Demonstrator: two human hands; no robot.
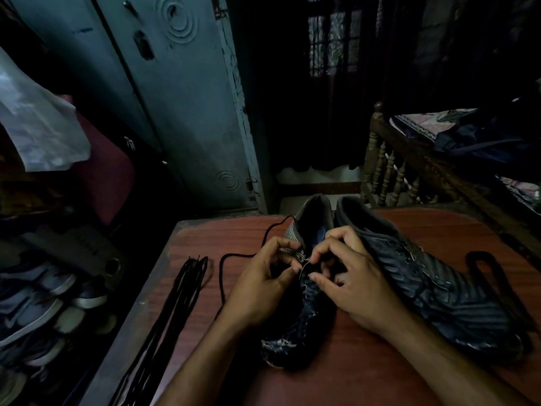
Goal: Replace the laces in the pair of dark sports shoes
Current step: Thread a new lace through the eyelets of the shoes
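Note:
Two dark sports shoes lie on a reddish wooden table, toes toward me. Over the lacing area of the left shoe both hands work. My left hand pinches the shoe's striped side flap near the eyelets. My right hand pinches a black lace at the eyelets with thumb and forefinger. That lace trails off in a loop to the left over the table. The right shoe lies beside my right hand, its eyelets without a lace.
A bundle of black laces lies stretched along the table's left edge. Another dark lace loop lies right of the right shoe. Left of the table stand several shoes on the floor. A blue cupboard and a wooden bed rail stand behind.

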